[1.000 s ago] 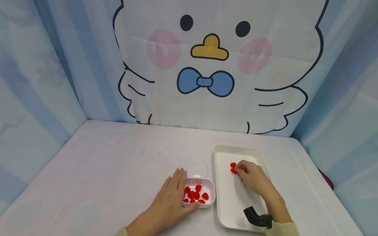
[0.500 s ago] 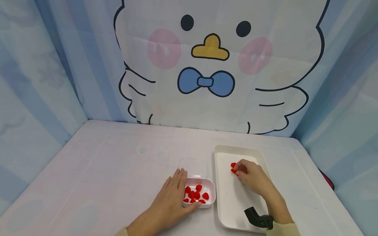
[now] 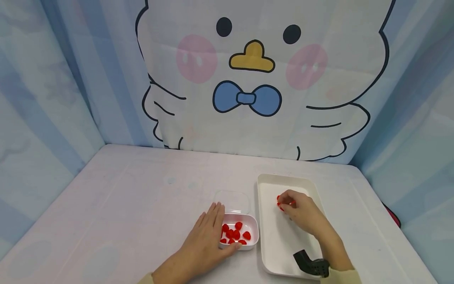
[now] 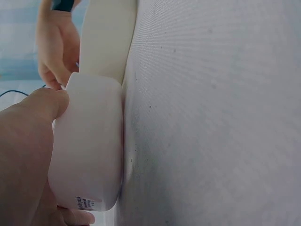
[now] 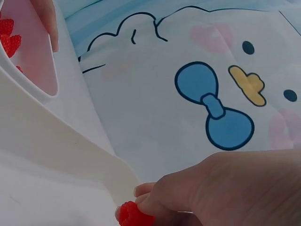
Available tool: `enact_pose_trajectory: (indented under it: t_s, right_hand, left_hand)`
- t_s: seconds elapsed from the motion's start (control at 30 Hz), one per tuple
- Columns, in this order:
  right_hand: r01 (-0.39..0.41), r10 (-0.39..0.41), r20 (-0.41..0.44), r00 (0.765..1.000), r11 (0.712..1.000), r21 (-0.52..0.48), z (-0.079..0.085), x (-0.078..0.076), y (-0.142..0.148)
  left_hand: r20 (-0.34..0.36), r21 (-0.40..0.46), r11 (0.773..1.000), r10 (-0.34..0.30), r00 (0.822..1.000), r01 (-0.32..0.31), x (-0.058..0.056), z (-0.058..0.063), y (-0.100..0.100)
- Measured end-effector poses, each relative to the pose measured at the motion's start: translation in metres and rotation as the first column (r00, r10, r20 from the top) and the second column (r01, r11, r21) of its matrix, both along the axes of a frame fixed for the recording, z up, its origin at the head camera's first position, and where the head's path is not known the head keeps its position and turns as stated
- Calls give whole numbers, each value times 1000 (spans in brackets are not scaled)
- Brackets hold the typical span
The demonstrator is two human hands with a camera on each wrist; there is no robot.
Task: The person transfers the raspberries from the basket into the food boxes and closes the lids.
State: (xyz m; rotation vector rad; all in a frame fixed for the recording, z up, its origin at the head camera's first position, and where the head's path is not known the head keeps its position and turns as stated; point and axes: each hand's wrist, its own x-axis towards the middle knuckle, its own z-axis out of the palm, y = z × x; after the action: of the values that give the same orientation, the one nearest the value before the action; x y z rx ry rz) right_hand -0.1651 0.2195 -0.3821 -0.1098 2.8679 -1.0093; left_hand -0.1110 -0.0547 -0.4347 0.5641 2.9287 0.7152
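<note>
My left hand [image 3: 205, 238] lies along the left side of a small pink-white box [image 3: 254, 228], its fingers straight and its thumb on the near rim. Several red raspberries [image 3: 236, 235] sit inside the box. Over the far half of a white tray [image 3: 283, 252], my right hand [image 3: 306, 213] pinches a raspberry [image 5: 134, 215] between thumb and fingertips, seen in the right wrist view. Other red raspberries [image 3: 278, 198] on the tray are mostly hidden behind those fingers. Whether the pinched one is off the tray, I cannot tell.
A clear lid [image 3: 232, 200] extends behind the box. The tray stands just right of the box, with a raised rim. A patterned cloth [image 3: 124, 213] covers the table, and a printed curtain [image 3: 248, 130] hangs behind it. My right wrist wears a black strap [image 3: 312, 264].
My right hand has shifted slightly left and away from me, and its fingers now cover more of the raspberries on the tray. The left hand and the box have stayed put.
</note>
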Motion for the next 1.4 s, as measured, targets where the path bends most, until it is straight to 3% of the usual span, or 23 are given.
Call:
enact_pose_trajectory:
  t_s: [0.33,0.77,1.0,1.4]
  right_hand:
    - [-50,50,-8,999,996,-69,6,2,-6]
    - [-133,131,-21,991,981,-139,12,8,-19]
    - [-170,166,-34,985,975,-147,15,10,-25]
    - [-257,250,-64,966,955,-150,18,13,-30]
  left_hand:
    - [-16,-11,1000,-2,1000,2,0,-2,0]
    - [24,-23,1000,-5,1000,6,0,3,2]
    - [45,15,1000,-3,999,3,1,4,2]
    - [-7,55,998,-18,1000,18,0,2,4]
